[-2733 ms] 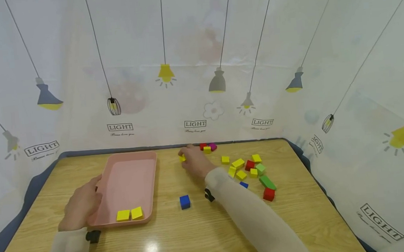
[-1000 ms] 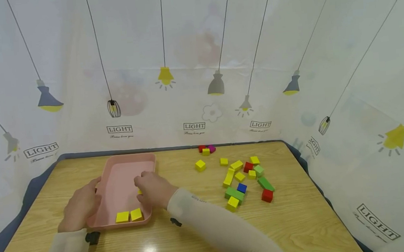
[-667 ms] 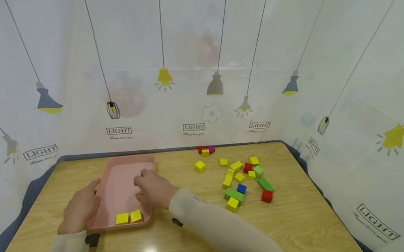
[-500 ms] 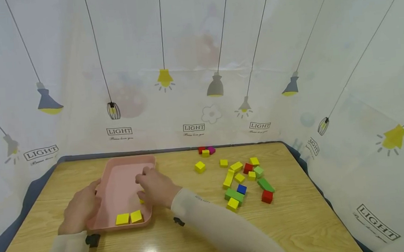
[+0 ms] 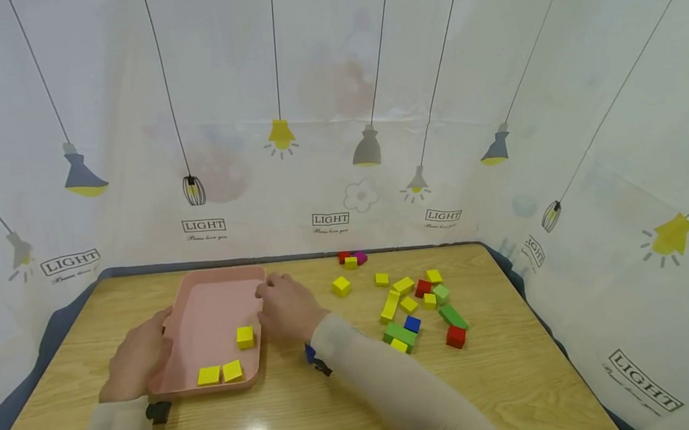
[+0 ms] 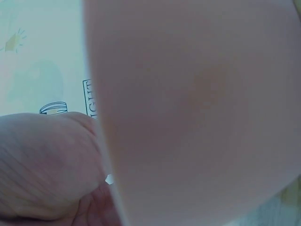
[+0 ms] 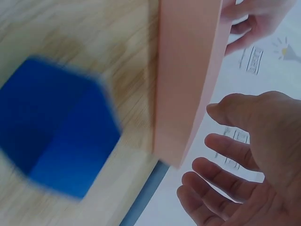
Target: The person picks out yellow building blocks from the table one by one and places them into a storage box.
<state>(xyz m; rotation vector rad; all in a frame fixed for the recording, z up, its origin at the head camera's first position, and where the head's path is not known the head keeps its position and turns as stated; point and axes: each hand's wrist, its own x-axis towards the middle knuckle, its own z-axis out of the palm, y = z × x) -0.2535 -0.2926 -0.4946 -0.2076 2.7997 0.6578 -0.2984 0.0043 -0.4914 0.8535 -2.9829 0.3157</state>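
The pink tray (image 5: 208, 307) lies on the left of the table with three yellow blocks in it: a cube (image 5: 245, 337) by its right wall and two more (image 5: 209, 375) along its near edge. My left hand (image 5: 134, 358) holds the tray's left rim; the tray wall fills much of the left wrist view. Just outside the right rim is my right hand (image 5: 288, 307), its fingers loosely bent and nothing in them, as the right wrist view shows. A blue block (image 7: 61, 127) sits close by, mostly hidden behind my right wrist in the head view.
Right of the tray, several yellow blocks (image 5: 409, 304) lie scattered among green (image 5: 452, 316), red (image 5: 456, 336) and blue ones (image 5: 412, 324). A lone yellow cube (image 5: 341, 286) and a small cluster with a magenta block (image 5: 360, 258) lie further back. A printed curtain (image 5: 329, 176) encloses the table.
My right hand brought a yellow cube from the table's back into the tray, let it go, and moved out over the right rim. The left hand stays on the tray.
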